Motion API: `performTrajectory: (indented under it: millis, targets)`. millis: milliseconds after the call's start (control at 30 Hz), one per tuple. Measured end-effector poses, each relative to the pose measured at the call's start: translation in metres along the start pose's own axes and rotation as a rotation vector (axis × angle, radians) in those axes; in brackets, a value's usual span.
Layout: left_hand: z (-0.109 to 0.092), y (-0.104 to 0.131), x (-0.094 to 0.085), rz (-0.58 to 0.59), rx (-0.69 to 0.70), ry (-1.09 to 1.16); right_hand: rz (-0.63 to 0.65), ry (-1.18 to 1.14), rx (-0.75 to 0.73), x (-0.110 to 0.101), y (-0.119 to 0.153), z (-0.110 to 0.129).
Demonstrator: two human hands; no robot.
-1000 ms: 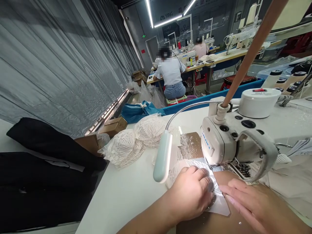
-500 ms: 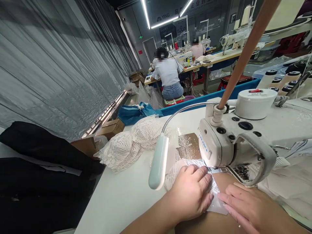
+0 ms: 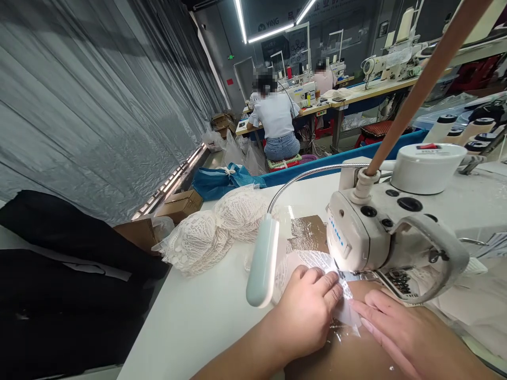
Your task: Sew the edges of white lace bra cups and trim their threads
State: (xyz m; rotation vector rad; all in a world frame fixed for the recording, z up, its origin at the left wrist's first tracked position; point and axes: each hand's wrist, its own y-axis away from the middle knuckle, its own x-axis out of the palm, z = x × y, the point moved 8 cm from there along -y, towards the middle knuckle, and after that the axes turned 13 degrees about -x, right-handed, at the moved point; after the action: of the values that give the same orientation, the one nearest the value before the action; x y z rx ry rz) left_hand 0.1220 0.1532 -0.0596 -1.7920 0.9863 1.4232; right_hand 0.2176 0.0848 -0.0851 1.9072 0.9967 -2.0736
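Writing reads "YING" on the dark grey far wall point(image 3: 269, 24), "JUKI" on the distant white sewing machine point(image 3: 299, 91) and blue "JUKI" on the near off-white metal sewing machine point(image 3: 358, 237). From its slanting left edge, the smooth white tabletop point(image 3: 194, 314) runs past 2 stacks of cream lace cups point(image 3: 198, 237) to the left hand point(image 3: 309, 306), palm down with half-bent fingers on the white lace-and-sheer fabric point(image 3: 315, 257) at the near machine's head, any pinch hidden; the right hand point(image 3: 396, 322) lies unclosed, index extended, at the fabric's right edge.
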Motion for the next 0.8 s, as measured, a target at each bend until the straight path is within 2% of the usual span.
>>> performTrajectory:
  millis: [167, 333, 500, 600, 733, 767, 800]
  targets:
    - [0.011, -0.006, 0.001, -0.048, -0.024, -0.036, -0.007, -0.007, 0.063, -0.004, -0.009, -0.007]
    - [0.022, -0.011, 0.002, -0.078, -0.048, -0.017, -0.037, 0.022, 0.064, -0.001, -0.007, -0.01]
    - [0.027, -0.01, -0.006, -0.177, -0.064, 0.051, -0.036, -0.021, 0.066, -0.001, -0.011, -0.01]
    - [0.029, -0.007, -0.008, -0.223, -0.095, 0.064, -0.029, -0.064, 0.05, -0.008, -0.01, -0.01]
    - [0.037, -0.005, -0.007, -0.236, -0.174, 0.113, -0.083, 0.009, -0.014, -0.026, 0.019, -0.007]
    - [0.04, -0.004, -0.008, -0.237, -0.191, 0.124, -0.056, 0.003, -0.011, -0.024, 0.032, -0.008]
    - [0.042, -0.002, -0.01, -0.239, -0.206, 0.131, -0.091, 0.026, 0.063, -0.026, 0.047, -0.015]
